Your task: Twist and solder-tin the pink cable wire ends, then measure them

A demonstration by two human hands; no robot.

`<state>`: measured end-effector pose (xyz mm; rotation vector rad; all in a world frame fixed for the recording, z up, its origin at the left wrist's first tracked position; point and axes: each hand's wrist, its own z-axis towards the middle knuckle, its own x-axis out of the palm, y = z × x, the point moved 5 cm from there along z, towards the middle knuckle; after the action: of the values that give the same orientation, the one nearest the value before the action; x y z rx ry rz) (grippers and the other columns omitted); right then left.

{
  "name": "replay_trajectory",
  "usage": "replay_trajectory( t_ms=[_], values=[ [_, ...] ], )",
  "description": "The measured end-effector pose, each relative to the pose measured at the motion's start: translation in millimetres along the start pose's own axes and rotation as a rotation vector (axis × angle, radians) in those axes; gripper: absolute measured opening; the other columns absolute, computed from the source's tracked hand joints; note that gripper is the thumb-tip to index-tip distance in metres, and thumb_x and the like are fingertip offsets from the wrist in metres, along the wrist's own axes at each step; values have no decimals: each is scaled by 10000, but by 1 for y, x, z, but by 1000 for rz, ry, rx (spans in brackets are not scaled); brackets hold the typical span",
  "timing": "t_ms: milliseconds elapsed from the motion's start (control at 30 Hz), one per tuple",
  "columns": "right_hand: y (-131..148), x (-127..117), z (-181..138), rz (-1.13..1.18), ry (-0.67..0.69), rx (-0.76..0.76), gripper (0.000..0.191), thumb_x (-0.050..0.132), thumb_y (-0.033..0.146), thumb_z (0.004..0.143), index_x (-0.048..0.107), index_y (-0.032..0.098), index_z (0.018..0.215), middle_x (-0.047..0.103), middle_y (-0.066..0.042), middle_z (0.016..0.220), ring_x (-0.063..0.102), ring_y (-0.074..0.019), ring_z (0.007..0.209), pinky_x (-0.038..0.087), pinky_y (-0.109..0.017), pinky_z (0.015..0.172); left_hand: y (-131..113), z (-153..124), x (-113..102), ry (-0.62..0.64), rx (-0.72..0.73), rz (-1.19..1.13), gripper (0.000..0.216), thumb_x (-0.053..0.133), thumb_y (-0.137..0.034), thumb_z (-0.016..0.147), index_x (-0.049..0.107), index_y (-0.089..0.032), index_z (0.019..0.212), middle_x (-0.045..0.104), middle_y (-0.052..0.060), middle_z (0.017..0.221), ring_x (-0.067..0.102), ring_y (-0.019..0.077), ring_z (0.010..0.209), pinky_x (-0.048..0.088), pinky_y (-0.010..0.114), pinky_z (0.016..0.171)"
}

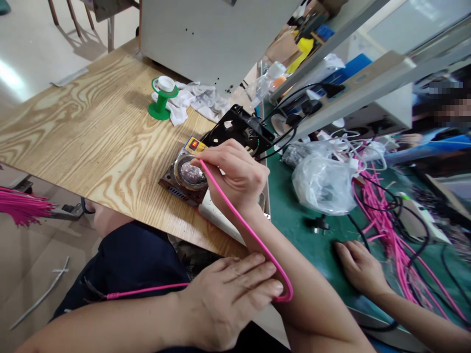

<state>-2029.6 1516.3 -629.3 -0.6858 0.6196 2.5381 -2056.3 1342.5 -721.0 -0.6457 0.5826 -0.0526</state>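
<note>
My right hand (239,176) is closed in a pinch on one end of a pink cable (243,220). Its fingertips are over the rim of a small solder pot (189,171) with shiny grey metal inside and a red switch; the very tip of the cable is hard to make out. The cable runs back along my right forearm and bends sharply into my left hand (228,299), whose fingers lie together over it. Past my left wrist the cable comes out across dark blue cloth on my lap, ending in a sleeve with thin dark strands.
On the wood-grain board (91,142) stand a green spool (160,105), white rags (198,100) and a black fan (239,127). At right, another person's hand (362,269) rests on the green mat (294,220), near a plastic bag (324,184) and bundled pink cables (386,230).
</note>
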Motion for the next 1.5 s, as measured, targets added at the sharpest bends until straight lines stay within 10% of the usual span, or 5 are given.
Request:
replay_trajectory(
  t_ms=[500,1500],
  values=[
    [-6,-9,-5,75,-226,433,140,859,183,845,742,227,781,712,72,664,603,-93,576,461,-231,539,-1,3,0,-85,41,134,460,306,-132,1100,578,-50,1462,580,114,1611,305,228,1638,433,370,1238],
    [-4,-10,-11,71,-70,322,107,790,221,928,774,225,822,750,23,769,666,-127,682,546,-263,680,1,0,4,13,48,142,478,297,-167,1126,555,-84,1519,499,87,1677,259,209,1654,416,363,1262]
  ],
)
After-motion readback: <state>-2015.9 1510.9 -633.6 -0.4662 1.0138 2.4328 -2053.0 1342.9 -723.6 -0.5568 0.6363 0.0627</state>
